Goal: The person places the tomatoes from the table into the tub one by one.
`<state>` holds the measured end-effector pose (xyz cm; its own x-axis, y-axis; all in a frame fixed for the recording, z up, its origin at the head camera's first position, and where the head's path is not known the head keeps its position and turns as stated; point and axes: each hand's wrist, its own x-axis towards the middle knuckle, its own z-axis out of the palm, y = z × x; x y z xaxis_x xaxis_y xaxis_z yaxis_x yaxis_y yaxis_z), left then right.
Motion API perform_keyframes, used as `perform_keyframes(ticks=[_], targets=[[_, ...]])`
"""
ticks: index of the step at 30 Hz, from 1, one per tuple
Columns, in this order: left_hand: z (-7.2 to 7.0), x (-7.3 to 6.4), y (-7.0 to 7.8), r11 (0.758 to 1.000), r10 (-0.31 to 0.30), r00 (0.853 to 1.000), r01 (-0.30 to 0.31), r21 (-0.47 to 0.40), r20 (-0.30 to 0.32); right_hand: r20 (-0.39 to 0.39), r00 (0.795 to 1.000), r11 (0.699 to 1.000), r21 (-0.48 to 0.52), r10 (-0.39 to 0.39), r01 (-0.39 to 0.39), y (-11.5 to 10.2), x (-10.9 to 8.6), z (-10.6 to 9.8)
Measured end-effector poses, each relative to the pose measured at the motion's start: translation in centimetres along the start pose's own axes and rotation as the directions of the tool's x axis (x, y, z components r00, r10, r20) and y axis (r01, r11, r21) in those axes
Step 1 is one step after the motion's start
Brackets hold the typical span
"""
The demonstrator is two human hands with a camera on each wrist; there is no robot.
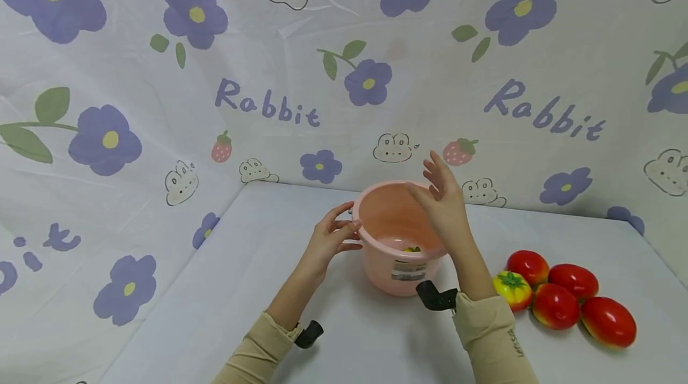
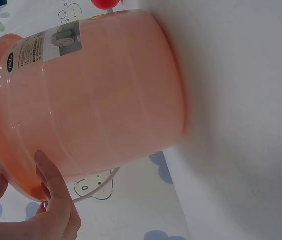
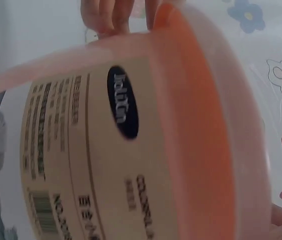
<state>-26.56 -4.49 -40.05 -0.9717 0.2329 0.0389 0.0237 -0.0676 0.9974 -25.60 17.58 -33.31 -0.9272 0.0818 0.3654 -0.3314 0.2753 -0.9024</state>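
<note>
A pink plastic bucket (image 1: 378,267) with a printed label (image 3: 106,150) stands upright on the table. My left hand (image 1: 330,234) holds its left rim, the thumb at the lip and the fingers against the outer wall, as the left wrist view shows. Over the right rim my right hand (image 1: 445,205) is raised, fingers apart and holding nothing. Inside the bucket, a small yellow-green piece (image 1: 412,249) shows at the bottom, the rest of it hidden by the front wall.
Right of the bucket lie several glossy red tomatoes (image 1: 556,306) and a yellow-red tomato (image 1: 512,290) with a green top, near the right forearm. A white cloth (image 1: 344,43) with purple flowers hangs behind the white table (image 1: 215,312).
</note>
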Motion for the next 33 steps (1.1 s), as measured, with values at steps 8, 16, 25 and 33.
perform_keyframes(ticks=[8, 16, 25, 33], targets=[[0.2, -0.2, 0.1, 1.000, 0.005, 1.000, -0.004, -0.006, 0.003, -0.023, 0.999, 0.998, -0.046, 0.033, -0.034, 0.8, -0.7, -1.8], [0.2, -0.2, 0.0, 1.000, 0.002, 1.000, -0.002, -0.021, 0.009, -0.085, 0.994, 0.991, -0.111, 0.062, -0.071, 1.6, -1.6, -3.9], [0.2, -0.3, 0.4, 1.000, 0.001, 1.000, -0.001, -0.021, 0.001, -0.143, 0.985, 0.980, -0.161, 0.096, -0.119, 2.2, -2.2, -5.3], [0.2, -0.2, 0.1, 1.000, 0.009, 1.000, -0.009, -0.018, 0.009, -0.182, 0.976, 0.974, -0.167, 0.121, -0.152, 2.9, -3.1, -6.8]])
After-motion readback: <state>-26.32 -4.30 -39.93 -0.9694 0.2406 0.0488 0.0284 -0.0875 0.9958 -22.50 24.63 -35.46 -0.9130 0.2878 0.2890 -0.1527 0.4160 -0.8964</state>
